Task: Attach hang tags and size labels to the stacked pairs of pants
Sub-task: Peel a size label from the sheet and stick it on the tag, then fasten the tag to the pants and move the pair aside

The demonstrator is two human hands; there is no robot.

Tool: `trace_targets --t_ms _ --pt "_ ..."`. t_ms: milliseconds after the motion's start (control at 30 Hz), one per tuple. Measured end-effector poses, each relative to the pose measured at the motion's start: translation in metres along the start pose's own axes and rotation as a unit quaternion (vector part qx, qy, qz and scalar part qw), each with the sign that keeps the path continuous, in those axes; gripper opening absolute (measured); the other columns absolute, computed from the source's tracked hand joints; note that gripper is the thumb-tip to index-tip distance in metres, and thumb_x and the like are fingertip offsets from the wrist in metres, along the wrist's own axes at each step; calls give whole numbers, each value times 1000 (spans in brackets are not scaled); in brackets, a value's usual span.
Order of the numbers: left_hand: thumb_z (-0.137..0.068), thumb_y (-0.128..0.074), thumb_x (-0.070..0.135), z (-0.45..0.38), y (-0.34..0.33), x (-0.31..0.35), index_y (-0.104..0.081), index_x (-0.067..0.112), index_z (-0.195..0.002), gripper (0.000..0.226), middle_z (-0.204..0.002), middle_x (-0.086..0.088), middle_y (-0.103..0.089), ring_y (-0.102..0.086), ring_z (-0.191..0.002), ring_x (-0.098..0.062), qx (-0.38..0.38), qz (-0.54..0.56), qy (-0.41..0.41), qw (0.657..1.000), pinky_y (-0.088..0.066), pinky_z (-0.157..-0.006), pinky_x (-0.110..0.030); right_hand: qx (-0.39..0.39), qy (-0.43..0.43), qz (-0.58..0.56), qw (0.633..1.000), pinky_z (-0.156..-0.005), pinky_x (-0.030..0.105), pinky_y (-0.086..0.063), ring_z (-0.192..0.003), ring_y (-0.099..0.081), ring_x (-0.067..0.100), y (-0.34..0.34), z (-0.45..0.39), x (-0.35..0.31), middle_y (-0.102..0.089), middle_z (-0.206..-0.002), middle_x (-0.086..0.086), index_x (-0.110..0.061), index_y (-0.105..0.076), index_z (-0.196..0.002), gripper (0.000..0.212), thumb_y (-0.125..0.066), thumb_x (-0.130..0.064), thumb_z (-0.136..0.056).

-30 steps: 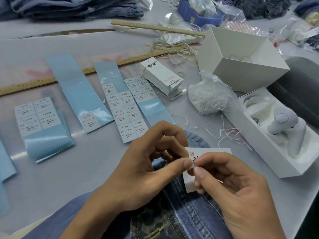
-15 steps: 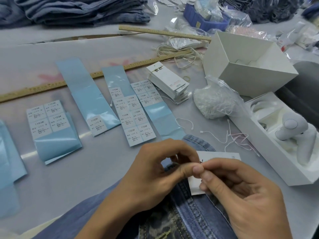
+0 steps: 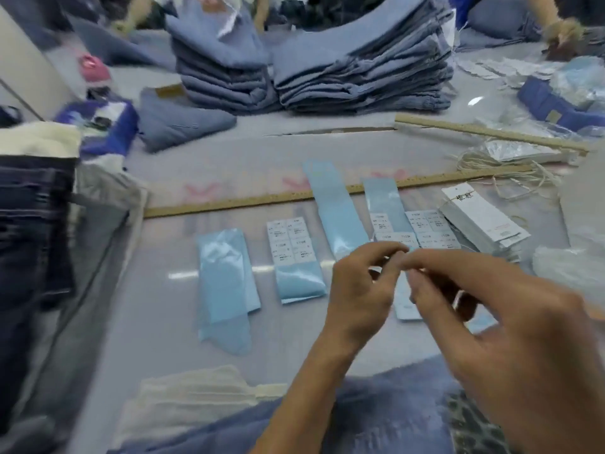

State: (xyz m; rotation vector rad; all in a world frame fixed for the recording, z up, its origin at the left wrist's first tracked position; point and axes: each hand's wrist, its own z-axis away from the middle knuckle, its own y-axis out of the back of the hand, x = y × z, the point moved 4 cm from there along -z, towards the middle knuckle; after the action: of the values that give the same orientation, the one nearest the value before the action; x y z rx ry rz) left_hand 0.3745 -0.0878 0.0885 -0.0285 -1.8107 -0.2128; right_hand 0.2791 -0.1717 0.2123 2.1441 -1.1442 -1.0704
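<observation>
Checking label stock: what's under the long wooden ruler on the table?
Two blue backing strips pass under the long wooden ruler and stick out beyond its far edge. The table lies under the rest. The ruler hides whatever else is beneath it.

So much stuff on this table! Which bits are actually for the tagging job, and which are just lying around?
For the job:
left hand and right hand, fingertips together
pile of hang tags
sticker sheets of size labels
stacked pants
string

Just lying about:
wooden rulers
pink object
</observation>
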Motion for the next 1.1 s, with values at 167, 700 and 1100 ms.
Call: trace_targets --t_ms 167,700,1100 --pt "-94 -64 2 14 163 -9 -75 18 -104 21 -99 8 -75 -70 -92 -10 219 -90 42 971 -56 -81 -31 -91 63 -130 985 -55 26 -48 -59 -52 5 -93 -46 -71 -61 -71 -20 -33 -72 -95 15 -69 -19 -89" --pt "-83 -70 63 249 521 -55 -47 6 -143 85 -144 -22 -50 -42 -135 -41 521 -420 395 629 -33 -110 -56 -379 -281 -399 786 -88 25 -46 -113 -52 17 -395 4 -265 -46 -130 -3 -22 -36 -139 71 -79 -20 -83" --pt "-89 -75 26 252 475 -47 -62 6 -115 36 -100 -15 -70 -63 -103 -39 639 -158 356 663 -50 -91 -44 -362 -325 -342 804 -83 37 -54 -93 -65 16 -361 26 -284 -68 -105 -5 -23 -53 -113 36 -73 -22 -84"
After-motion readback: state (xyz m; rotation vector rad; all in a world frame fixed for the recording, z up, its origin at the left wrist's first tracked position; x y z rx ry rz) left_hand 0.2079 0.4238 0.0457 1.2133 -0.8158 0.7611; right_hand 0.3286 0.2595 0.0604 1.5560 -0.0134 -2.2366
